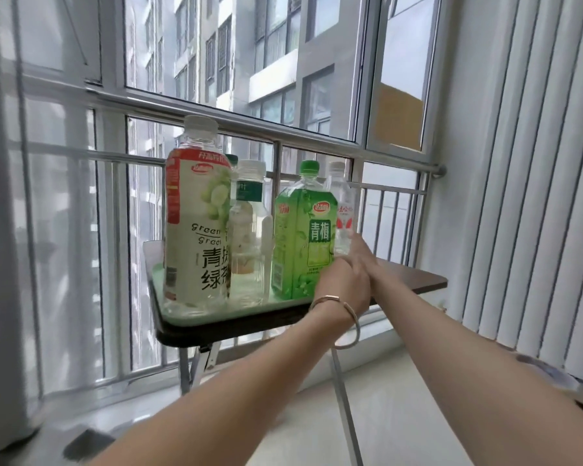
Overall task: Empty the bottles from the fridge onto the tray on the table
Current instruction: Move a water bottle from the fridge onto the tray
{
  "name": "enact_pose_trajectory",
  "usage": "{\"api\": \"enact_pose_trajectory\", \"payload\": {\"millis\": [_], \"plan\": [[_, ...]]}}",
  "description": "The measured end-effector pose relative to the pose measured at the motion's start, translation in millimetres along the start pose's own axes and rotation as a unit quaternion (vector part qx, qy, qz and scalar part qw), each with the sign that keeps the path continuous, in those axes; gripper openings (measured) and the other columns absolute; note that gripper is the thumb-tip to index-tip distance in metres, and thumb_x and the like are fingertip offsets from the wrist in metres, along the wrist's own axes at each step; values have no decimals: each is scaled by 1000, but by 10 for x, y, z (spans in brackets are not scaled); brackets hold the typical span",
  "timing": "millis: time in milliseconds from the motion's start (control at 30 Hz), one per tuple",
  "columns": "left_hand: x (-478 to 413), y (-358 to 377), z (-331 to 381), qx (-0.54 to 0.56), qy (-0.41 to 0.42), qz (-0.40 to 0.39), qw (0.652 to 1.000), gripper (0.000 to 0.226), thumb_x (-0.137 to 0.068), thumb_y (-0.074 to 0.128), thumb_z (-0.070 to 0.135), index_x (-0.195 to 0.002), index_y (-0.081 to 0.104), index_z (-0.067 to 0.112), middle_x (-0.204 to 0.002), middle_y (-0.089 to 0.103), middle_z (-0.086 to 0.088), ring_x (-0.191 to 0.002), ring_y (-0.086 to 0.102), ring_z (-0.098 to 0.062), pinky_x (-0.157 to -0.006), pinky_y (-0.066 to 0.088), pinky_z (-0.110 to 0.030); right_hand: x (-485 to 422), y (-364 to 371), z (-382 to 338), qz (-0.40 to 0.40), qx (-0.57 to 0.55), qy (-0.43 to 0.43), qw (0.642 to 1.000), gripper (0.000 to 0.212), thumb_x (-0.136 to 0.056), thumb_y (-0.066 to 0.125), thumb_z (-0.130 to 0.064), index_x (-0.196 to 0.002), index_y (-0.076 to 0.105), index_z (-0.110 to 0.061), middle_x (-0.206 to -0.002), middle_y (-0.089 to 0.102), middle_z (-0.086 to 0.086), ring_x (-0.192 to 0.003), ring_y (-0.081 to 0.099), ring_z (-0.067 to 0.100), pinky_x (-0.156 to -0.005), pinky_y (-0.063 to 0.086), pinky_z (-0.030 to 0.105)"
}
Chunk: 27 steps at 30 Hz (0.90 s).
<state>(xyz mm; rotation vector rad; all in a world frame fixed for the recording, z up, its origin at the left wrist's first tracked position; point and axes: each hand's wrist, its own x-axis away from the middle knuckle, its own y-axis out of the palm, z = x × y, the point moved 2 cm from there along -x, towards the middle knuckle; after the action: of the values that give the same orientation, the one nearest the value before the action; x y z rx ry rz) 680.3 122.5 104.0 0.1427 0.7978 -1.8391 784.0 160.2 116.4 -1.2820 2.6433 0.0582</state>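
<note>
Green tray (239, 312) at table (414, 280) edge, right hand (359, 255) fingers around small bottle (342, 213) (left hand (345, 290) unclear)

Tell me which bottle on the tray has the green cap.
The green-labelled bottle, front right on the tray, beside the left hand. The others' visible caps look white or clear.
</note>
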Motion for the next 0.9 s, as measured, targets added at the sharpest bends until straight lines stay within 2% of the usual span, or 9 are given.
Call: {"api": "enact_pose_trajectory", "payload": {"millis": [100, 167, 233, 333, 400, 467, 600, 767, 900], "plan": [[41, -3, -3, 3, -3, -4, 1000, 47, -101, 25, 30, -109, 64, 4, -105, 68, -17, -99, 65, -30, -84, 51, -34, 82, 16, -28, -37, 16, -8, 999, 37, -105, 26, -23, -85, 55, -10, -72, 60, 5, -66, 54, 17, -41, 43, 9], [81, -14, 21, -6, 1, 0, 1000, 49, -101, 26, 32, -110, 64, 3, -106, 68, -18, -100, 64, -32, -87, 52, -37, 133, -24, -59, -43, 62, -38, 996, 22, -100, 41, -12, -115, 54, -2, -95, 62, 7, -86, 62, 24, -61, 53, 15], [150, -60, 63, -16, 2, -5, 1000, 51, -101, 26, 33, -105, 64, -2, -104, 68, -22, -97, 64, -36, -80, 50, -38, 253, -160, -89, 37, 130, -65, 989, 39, -92, 51, -4, -131, 47, -8, -109, 57, 2, -102, 59, 27, -84, 54, 32], [310, -246, 163, -36, 7, -1, 999, 42, -99, 34, 29, -87, 63, 1, -84, 65, -17, -68, 54, -29, -63, 40, -32, 658, -374, -341, 227, 198, -178, 937, 24, -85, 45, 1, -91, 65, -12, -88, 66, 4, -85, 61, 22, -74, 51, 30], [436, -435, 236, -54, 9, 10, 998, 32, -96, 40, 22, -80, 63, 5, -73, 60, -10, -62, 50, -23, -60, 43, -30, 925, -397, -547, 237, 195, -222, 925, 30, -81, 42, 5, -72, 64, -13, -75, 65, 3, -76, 58, 20, -62, 44, 21], [639, -682, 324, -81, 18, 22, 996, 27, -94, 42, 17, -78, 62, 9, -72, 60, -8, -63, 52, -22, -56, 46, -28, 1219, -334, -691, 207, 211, -249, 922, 32, -79, 42, 6, -66, 63, -15, -71, 64, 3, -72, 58, 19, -57, 40, 19], [1220, -1309, 388, -109, 15, 56, 992, 25, -93, 44, 18, -76, 61, 11, -76, 63, -11, -66, 51, -22, -66, 52, -35, 1977, 110, -839, 94, 260, -285, 918, 32, -76, 44, 5, -64, 65, -16, -67, 63, 2, -70, 61, 20, -68, 47, 27], [1906, -2103, 72, -123, -72, 82, 986, 24, -88, 47, 17, -92, 66, 3, -88, 68, -13, -82, 66, -29, -75, 56, -35, 2826, 1033, -729, -81, 259, -275, 922, 36, -72, 48, 7, -55, 56, -23, -58, 57, -6, -60, 54, 10, -58, 42, 23], [2403, -2706, -429, -122, -150, 67, 979, 30, -84, 48, 13, -98, 68, -6, -99, 71, -25, -94, 68, -37, -83, 56, -44, 3331, 1786, -463, -132, 224, -246, 934, 29, -68, 48, 6, -57, 62, -16, -59, 56, -4, -68, 57, 22, -68, 49, 31]]}}
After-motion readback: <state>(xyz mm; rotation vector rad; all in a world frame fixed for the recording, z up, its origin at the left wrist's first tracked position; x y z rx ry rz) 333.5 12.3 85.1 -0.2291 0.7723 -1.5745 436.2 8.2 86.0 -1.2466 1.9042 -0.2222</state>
